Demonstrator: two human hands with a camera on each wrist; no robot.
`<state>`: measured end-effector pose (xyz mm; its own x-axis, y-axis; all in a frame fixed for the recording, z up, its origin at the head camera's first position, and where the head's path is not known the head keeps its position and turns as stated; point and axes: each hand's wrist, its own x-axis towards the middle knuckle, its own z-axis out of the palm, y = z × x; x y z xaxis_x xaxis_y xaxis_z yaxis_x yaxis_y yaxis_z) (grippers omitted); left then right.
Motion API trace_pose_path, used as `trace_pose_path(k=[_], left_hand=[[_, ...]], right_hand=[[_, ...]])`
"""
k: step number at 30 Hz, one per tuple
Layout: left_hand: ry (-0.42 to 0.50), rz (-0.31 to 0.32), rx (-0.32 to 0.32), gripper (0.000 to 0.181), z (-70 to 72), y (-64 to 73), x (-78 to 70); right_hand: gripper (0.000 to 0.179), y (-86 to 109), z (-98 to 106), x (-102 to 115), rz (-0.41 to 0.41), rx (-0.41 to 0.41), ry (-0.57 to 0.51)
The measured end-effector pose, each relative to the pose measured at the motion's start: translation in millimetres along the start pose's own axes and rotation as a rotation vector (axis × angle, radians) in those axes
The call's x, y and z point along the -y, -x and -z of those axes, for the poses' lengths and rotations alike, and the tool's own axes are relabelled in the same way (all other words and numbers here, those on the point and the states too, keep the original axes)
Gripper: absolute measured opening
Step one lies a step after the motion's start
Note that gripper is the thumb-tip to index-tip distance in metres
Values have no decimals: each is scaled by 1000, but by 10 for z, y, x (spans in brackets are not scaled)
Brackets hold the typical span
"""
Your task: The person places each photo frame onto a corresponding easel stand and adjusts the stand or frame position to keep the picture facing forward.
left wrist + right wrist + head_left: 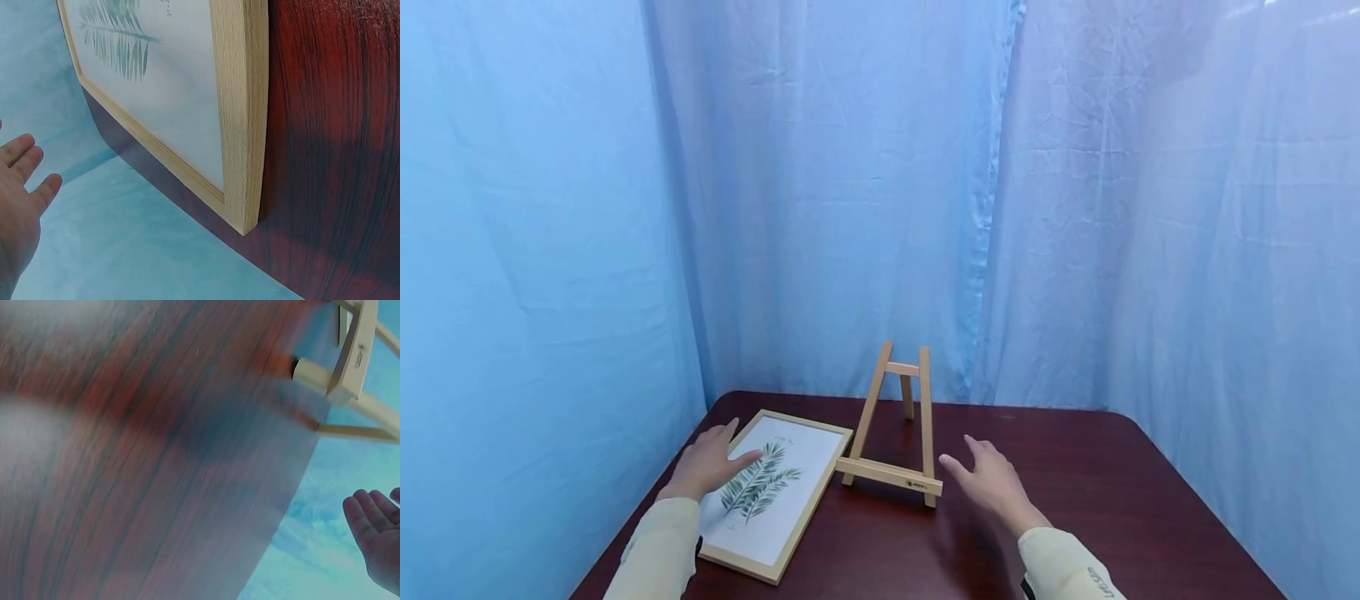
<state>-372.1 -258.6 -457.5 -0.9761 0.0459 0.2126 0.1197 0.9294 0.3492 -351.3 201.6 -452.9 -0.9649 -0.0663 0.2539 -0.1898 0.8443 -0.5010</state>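
A picture frame [808, 525] with a light wood border lies flat on the table, its print showing green fern-like leaves on white. Over its left edge hovers my left hand [707, 462], fingers extended and thumb spread; the left wrist view shows that hand [22, 212] apart from the frame [240, 125]. To the right of the frame a small wooden easel [887, 473] stands upright, its ledge close to the frame's right edge. My right hand [992, 483] is held in the air right of the easel, fingers loosely extended, holding nothing. In the right wrist view, a gap separates the hand [381, 540] from the easel [356, 362].
The dark reddish wood-grain table [1075, 475] has rounded back corners. Blue curtains [850, 208] hang behind it and along both sides. Table surface extends to the right of my right hand and in front of the easel.
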Motion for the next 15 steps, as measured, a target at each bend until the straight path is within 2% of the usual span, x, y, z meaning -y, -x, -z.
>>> trace_pose_path(k=[8,15], left_hand=[[18,47,28,104,-1,14,31],[64,83,39,105,9,30,49]], right_hand=[[75,40,-84,184,-23,23,-59],[75,59,-161,309,9,-4,-98]])
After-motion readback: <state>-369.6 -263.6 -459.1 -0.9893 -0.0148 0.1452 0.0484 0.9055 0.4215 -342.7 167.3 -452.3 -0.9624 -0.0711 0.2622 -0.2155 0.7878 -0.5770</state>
